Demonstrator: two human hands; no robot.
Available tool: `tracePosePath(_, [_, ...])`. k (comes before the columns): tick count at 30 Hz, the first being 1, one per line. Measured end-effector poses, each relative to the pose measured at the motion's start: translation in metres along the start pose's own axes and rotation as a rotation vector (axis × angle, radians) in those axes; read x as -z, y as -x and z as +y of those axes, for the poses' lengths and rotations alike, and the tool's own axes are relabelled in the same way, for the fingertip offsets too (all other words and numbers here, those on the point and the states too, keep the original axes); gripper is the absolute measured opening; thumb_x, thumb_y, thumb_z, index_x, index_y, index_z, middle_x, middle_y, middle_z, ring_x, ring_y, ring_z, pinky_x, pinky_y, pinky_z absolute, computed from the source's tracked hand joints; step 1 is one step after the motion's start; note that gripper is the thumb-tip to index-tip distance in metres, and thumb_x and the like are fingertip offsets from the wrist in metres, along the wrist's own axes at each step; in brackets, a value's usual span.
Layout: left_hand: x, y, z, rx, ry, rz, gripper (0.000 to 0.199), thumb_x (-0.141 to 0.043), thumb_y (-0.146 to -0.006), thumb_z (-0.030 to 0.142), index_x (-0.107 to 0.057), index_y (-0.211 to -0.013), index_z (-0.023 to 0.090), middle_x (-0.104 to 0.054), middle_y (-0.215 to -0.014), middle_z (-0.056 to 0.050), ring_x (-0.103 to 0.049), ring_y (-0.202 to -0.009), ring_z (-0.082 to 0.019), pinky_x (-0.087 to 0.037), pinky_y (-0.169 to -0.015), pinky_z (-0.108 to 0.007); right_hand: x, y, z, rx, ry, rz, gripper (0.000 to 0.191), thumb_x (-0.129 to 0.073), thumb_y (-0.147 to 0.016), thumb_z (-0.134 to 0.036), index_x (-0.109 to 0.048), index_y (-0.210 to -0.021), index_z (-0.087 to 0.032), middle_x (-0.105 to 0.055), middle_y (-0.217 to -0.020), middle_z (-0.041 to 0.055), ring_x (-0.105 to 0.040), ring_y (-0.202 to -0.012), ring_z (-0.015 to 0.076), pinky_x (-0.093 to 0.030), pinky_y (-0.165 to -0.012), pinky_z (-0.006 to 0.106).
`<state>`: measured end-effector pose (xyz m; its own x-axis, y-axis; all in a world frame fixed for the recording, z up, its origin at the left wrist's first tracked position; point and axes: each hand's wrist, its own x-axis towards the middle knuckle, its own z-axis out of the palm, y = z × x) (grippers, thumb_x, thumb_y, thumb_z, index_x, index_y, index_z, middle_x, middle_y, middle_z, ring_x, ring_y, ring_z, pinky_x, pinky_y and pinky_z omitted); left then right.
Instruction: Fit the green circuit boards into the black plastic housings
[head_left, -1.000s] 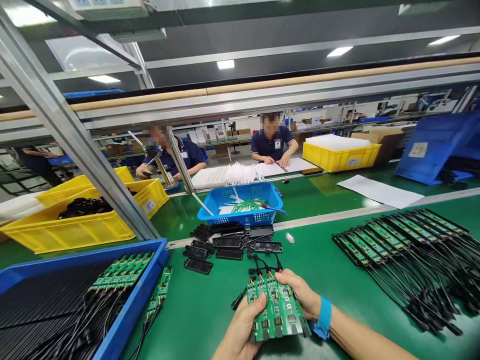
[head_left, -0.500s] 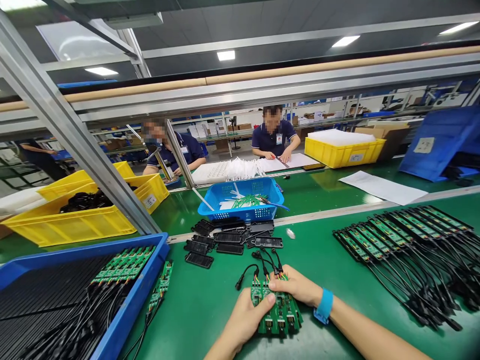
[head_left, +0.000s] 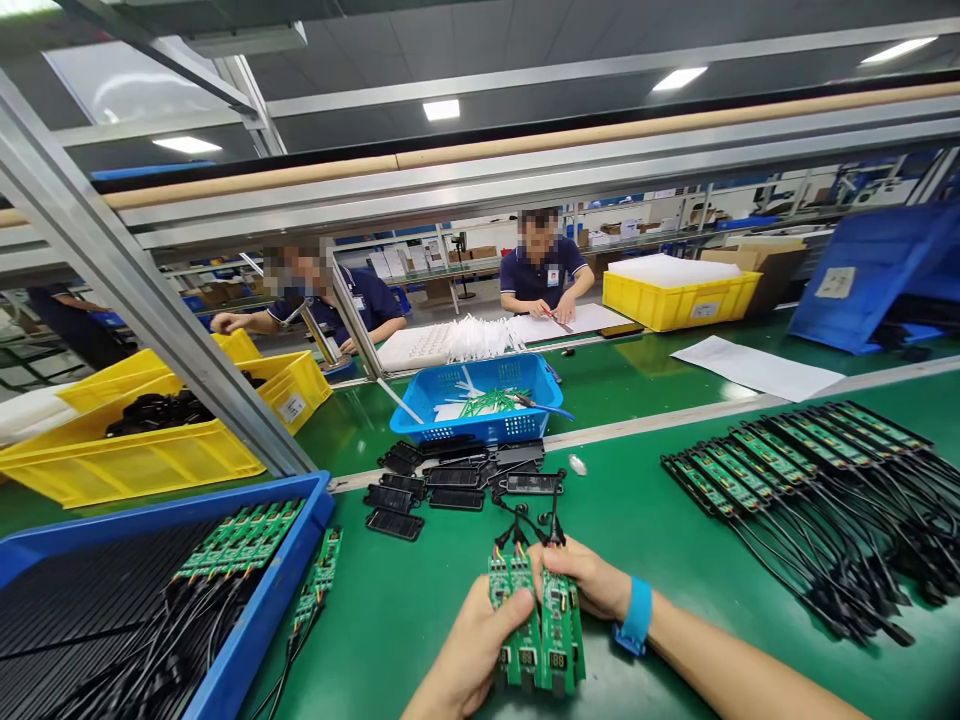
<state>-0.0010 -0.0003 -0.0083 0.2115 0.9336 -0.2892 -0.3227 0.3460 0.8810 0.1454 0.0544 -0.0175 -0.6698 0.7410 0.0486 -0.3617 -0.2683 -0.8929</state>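
Observation:
Several green circuit boards (head_left: pixel 523 640) with small digit displays and short black cables are held over the green bench. My left hand (head_left: pixel 480 635) is closed around the boards on the left, thumb lying on top. My right hand (head_left: pixel 589 578), with a blue band at the wrist, pinches a circuit board (head_left: pixel 557 620) on the right side near its cable end. A narrow gap shows between the two groups at the top. The black connectors (head_left: pixel 525 515) point away from me, close to black plastic cases (head_left: pixel 456 497) lying loose on the bench.
At left, a blue tray (head_left: pixel 326 490) holds boards with cables; another board (head_left: pixel 321 580) lies beside it. Rows of boards in black cases (head_left: pixel 787 455) lie at right. A blue basket (head_left: pixel 427 428) and yellow bins (head_left: pixel 150 465) stand beyond. Two co-workers sit opposite.
The boards have shifted slightly left and down in my hands, and a gap has opened between the left and right ones. The left co-worker's arm now reaches out toward the yellow bins.

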Motion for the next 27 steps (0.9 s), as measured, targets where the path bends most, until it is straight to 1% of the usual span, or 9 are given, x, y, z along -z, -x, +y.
tracePosePath(3, [0.005, -0.003, 0.001, -0.122, -0.515, -0.057, 0.042, -0.071, -0.068, 0.051, -0.067, -0.086, 0.013, -0.067, -0.083, -0.006, -0.057, -0.083, -0.022, -0.044, -0.075, -0.029, 0.008, 0.003, -0.005, -0.041, 0.082, -0.019, 0.04, -0.08, -0.06, -0.045, -0.056, -0.062, -0.013, -0.049, -0.059, -0.0048, -0.038, -0.057, 0.0078, -0.027, -0.054, 0.022])
tracePosePath(5, [0.006, -0.007, 0.0, -0.208, -0.737, -0.093, 0.043, -0.065, -0.072, 0.055, -0.069, -0.081, 0.013, -0.067, -0.08, -0.005, -0.056, -0.08, -0.022, -0.043, -0.072, -0.028, 0.011, 0.004, -0.004, -0.081, 0.105, -0.016, 0.037, -0.083, -0.059, -0.036, -0.054, -0.058, -0.013, -0.046, -0.055, -0.0061, -0.035, -0.054, 0.0069, -0.025, -0.052, 0.022])
tracePosePath(7, [0.004, -0.009, 0.0, -0.205, -0.778, -0.098, 0.051, -0.058, -0.074, 0.062, -0.066, -0.069, 0.012, -0.064, -0.067, -0.004, -0.054, -0.066, -0.017, -0.04, -0.06, -0.025, 0.012, 0.005, -0.002, -0.097, 0.085, 0.028, 0.038, -0.081, -0.061, -0.037, -0.052, -0.057, -0.014, -0.045, -0.053, -0.0067, -0.033, -0.053, 0.0066, -0.023, -0.051, 0.023])
tracePosePath(11, [-0.002, -0.005, 0.0, 0.02, -0.446, -0.18, 0.066, -0.043, -0.074, 0.074, -0.056, -0.051, 0.014, -0.053, -0.042, -0.002, -0.045, -0.037, -0.011, -0.03, -0.038, -0.022, 0.004, 0.004, 0.006, -0.091, -0.042, 0.17, 0.04, -0.078, -0.062, -0.045, -0.051, -0.06, -0.015, -0.045, -0.055, -0.0064, -0.035, -0.052, 0.0069, -0.025, -0.051, 0.022])
tracePosePath(13, [-0.006, -0.002, 0.0, 0.106, -0.251, -0.12, 0.061, -0.052, -0.069, 0.074, -0.054, -0.056, 0.015, -0.052, -0.039, 0.0, -0.044, -0.031, -0.009, -0.026, -0.032, -0.02, -0.003, 0.004, 0.009, -0.093, -0.128, 0.23, 0.04, -0.078, -0.062, -0.046, -0.051, -0.062, -0.016, -0.045, -0.056, -0.0064, -0.037, -0.052, 0.0071, -0.029, -0.051, 0.022])
tracePosePath(15, [-0.01, 0.001, 0.0, 0.149, -0.093, 0.016, 0.056, -0.064, -0.062, 0.071, -0.052, -0.063, 0.016, -0.052, -0.039, 0.003, -0.042, -0.028, -0.008, -0.024, -0.029, -0.018, -0.01, 0.004, 0.01, -0.09, -0.214, 0.284, 0.039, -0.078, -0.061, -0.045, -0.052, -0.066, -0.017, -0.047, -0.059, -0.0064, -0.041, -0.054, 0.0076, -0.033, -0.054, 0.022])
tracePosePath(18, [-0.011, 0.002, 0.0, 0.161, 0.047, 0.139, 0.055, -0.069, -0.059, 0.067, -0.05, -0.067, 0.017, -0.052, -0.042, 0.006, -0.042, -0.027, -0.007, -0.027, -0.027, -0.018, -0.018, 0.003, 0.011, -0.085, -0.314, 0.33, 0.039, -0.082, -0.057, -0.042, -0.055, -0.069, -0.016, -0.052, -0.062, -0.0061, -0.047, -0.058, 0.0083, -0.039, -0.06, 0.023])
tracePosePath(22, [-0.012, -0.001, 0.001, 0.131, 0.08, 0.165, 0.053, -0.07, -0.061, 0.065, -0.049, -0.065, 0.016, -0.051, -0.043, 0.006, -0.044, -0.028, -0.007, -0.028, -0.026, -0.017, -0.021, 0.001, 0.012, -0.102, -0.382, 0.346, 0.039, -0.083, -0.056, -0.041, -0.059, -0.071, -0.015, -0.058, -0.064, -0.0042, -0.052, -0.06, 0.0097, -0.042, -0.064, 0.025])
tracePosePath(27, [-0.02, -0.002, -0.004, 0.121, 0.171, 0.236, 0.055, -0.074, -0.055, 0.064, -0.049, -0.062, 0.016, -0.047, -0.04, 0.008, -0.036, -0.026, -0.004, -0.022, -0.024, -0.016, -0.02, -0.001, 0.015, -0.128, -0.409, 0.393, 0.037, -0.082, -0.057, -0.042, -0.06, -0.069, -0.014, -0.06, -0.059, -0.0031, -0.054, -0.055, 0.0102, -0.042, -0.06, 0.026])
